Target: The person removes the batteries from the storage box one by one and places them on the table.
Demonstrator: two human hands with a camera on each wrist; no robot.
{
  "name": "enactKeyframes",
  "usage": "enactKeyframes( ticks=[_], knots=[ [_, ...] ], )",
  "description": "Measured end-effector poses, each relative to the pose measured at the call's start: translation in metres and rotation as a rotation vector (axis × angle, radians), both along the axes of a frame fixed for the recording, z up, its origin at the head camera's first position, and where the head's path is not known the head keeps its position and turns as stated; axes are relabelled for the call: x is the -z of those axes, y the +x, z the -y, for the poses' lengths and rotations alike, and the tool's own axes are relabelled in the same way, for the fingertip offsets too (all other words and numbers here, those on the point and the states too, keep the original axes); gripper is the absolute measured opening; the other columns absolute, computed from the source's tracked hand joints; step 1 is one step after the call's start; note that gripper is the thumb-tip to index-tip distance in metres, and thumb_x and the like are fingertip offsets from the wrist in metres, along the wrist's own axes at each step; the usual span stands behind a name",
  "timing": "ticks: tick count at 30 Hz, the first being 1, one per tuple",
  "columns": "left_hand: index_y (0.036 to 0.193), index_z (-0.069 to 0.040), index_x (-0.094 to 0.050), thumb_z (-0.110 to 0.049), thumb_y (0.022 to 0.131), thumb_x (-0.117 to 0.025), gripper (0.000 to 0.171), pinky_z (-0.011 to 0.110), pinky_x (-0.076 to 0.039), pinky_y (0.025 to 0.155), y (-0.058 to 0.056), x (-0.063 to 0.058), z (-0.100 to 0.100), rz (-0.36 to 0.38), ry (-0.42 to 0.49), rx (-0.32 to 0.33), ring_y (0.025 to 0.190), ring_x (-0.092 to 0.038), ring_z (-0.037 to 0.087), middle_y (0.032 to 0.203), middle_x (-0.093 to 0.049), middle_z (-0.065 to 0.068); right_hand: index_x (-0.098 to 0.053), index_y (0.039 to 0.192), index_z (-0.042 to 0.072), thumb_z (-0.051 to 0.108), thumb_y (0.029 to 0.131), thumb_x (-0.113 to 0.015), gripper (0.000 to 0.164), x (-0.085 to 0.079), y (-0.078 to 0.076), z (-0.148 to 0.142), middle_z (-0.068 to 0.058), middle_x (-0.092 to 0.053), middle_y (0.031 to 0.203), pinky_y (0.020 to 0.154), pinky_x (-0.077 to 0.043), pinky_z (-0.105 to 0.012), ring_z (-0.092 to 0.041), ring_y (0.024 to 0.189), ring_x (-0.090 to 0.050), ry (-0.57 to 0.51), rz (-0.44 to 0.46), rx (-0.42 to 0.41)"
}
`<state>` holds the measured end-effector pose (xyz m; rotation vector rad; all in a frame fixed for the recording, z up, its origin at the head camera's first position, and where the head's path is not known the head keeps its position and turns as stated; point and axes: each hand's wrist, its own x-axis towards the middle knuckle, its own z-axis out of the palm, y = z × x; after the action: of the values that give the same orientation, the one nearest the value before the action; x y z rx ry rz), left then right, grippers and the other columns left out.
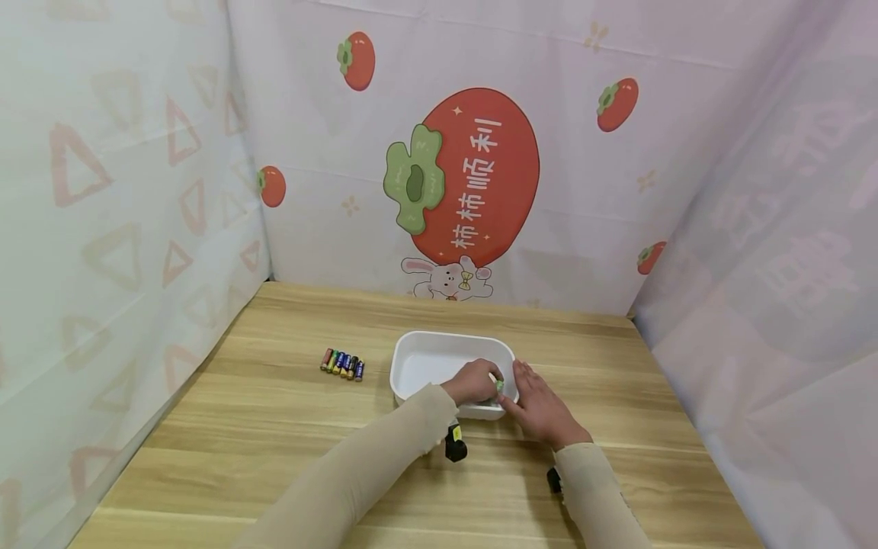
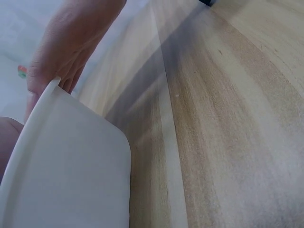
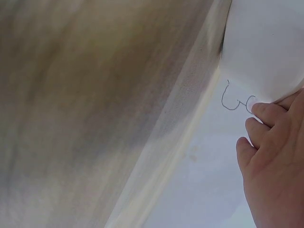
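Note:
A white rectangular plastic box (image 1: 428,354) stands on the wooden table. My left hand (image 1: 472,381) reaches over its near side into the right part. Between that thumb and fingers is a small green thing (image 1: 499,386), mostly hidden, so its kind is unclear. At the right end of the box, my right hand (image 1: 545,408) holds the wall, fingers along the outside and thumb over the rim. In the left wrist view the box's outer wall (image 2: 76,161) fills the lower left. The right wrist view shows my right fingers (image 3: 268,114) against the box.
Several batteries (image 1: 343,364) lie side by side in a row on the table (image 1: 329,450), left of the box. Printed cloth (image 1: 309,229) hangs behind the table and on both sides. A black wrist camera (image 1: 455,444) sits under the left cuff.

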<state>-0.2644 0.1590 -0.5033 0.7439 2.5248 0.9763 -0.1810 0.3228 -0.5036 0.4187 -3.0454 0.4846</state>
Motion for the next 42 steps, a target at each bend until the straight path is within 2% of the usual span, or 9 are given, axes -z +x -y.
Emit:
enactKeyframes(
  ticks=[5,8,16,22,27,32,35,42],
  knots=[
    [0.107,-0.007,-0.072,-0.001,0.075,-0.072,0.032,0.022,-0.052,0.057,0.000,-0.003,0.003,0.123,0.094,-0.040,0.066,-0.060,0.012,0.098,-0.067,0.000,-0.017,0.151,-0.008,0.051,0.101,-0.041,0.081,0.001,0.000,0.001,-0.022,-0.022,0.156,0.116,-0.021,-0.048,-0.035,0.144,-0.019,0.002,-0.002,-0.004],
    [0.109,-0.005,-0.071,0.001,0.076,-0.071,0.033,0.022,-0.053,0.052,0.000,-0.006,0.005,0.187,0.135,-0.065,0.058,-0.059,0.012,0.095,-0.066,0.001,-0.018,0.150,-0.009,0.049,0.101,-0.043,0.080,0.001,0.001,0.001,-0.023,-0.022,0.156,0.116,-0.021,-0.048,-0.035,0.143,-0.020,-0.001,-0.012,-0.010],
    [0.105,0.001,-0.068,0.003,0.079,-0.073,0.027,0.027,-0.058,0.059,-0.003,-0.013,0.012,0.326,0.301,-0.094,0.071,-0.064,0.018,0.090,-0.063,0.005,-0.017,0.150,-0.009,0.054,0.101,-0.038,0.083,0.002,-0.001,0.000,-0.022,-0.021,0.156,0.116,-0.021,-0.048,-0.035,0.144,-0.019,0.001,-0.026,-0.009],
    [0.107,0.002,-0.067,0.004,0.082,-0.071,0.026,0.028,-0.059,0.063,-0.004,-0.018,0.022,0.415,0.385,-0.109,0.075,-0.065,0.020,0.092,-0.062,0.007,-0.017,0.150,-0.010,0.053,0.100,-0.041,0.083,0.001,-0.001,0.000,-0.024,-0.021,0.155,0.116,-0.021,-0.048,-0.036,0.144,-0.019,-0.009,-0.016,-0.011],
    [0.108,0.002,-0.066,0.004,0.083,-0.071,0.025,0.031,-0.059,0.067,-0.004,-0.021,0.029,0.443,0.407,-0.120,0.076,-0.065,0.021,0.094,-0.062,0.009,-0.016,0.150,-0.009,0.053,0.100,-0.042,0.084,0.002,0.000,0.000,-0.023,-0.020,0.156,0.116,-0.019,-0.048,-0.035,0.144,-0.017,-0.001,0.004,0.008],
    [0.109,0.002,-0.065,0.004,0.084,-0.071,0.026,0.030,-0.059,0.067,-0.004,-0.022,0.041,0.421,0.405,-0.128,0.076,-0.066,0.021,0.092,-0.063,0.009,-0.016,0.151,-0.008,0.048,0.100,-0.046,0.081,0.004,0.002,0.003,-0.023,-0.020,0.156,0.116,-0.019,-0.049,-0.036,0.144,-0.017,-0.015,0.011,0.024],
    [0.108,0.002,-0.065,0.003,0.084,-0.071,0.025,0.030,-0.059,0.066,-0.005,-0.023,0.049,0.416,0.419,-0.134,0.077,-0.067,0.022,0.092,-0.063,0.011,-0.015,0.151,-0.008,0.051,0.100,-0.044,0.083,0.005,0.002,0.004,-0.022,-0.020,0.156,0.116,-0.019,-0.048,-0.035,0.144,-0.017,-0.008,0.010,0.027],
    [0.108,0.002,-0.065,0.003,0.083,-0.071,0.025,0.033,-0.059,0.067,-0.013,-0.019,0.067,0.421,0.447,-0.165,0.078,-0.067,0.023,0.092,-0.063,0.013,-0.015,0.151,-0.008,0.055,0.100,-0.041,0.086,0.004,0.004,0.004,-0.023,-0.019,0.156,0.116,-0.019,-0.049,-0.036,0.144,-0.017,-0.009,0.013,0.034]
  ],
)
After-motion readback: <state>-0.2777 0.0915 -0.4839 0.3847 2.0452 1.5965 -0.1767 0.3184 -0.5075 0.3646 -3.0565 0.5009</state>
